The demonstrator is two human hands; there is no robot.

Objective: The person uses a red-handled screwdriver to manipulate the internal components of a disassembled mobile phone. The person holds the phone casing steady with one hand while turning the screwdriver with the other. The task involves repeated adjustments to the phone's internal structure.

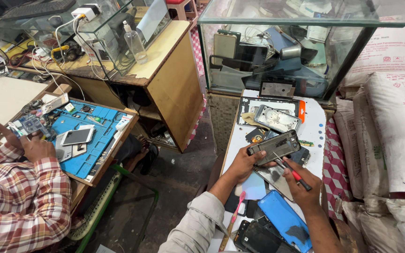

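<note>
The screwdriver (295, 174) tip is too small to place; the blue phone (284, 220) runs off the bottom edge

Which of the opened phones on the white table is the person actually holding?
The dark phone frame, gripped in the left hand while the right hand touches a red-handled screwdriver to it. The silver frame behind lies untouched.

Both forearms reach forward side by side over the bench. The left hand (243, 165) is curled, fingers clamped in a grip; the right hand (301, 187), just beside it, pinches with fingertips closed.
</note>
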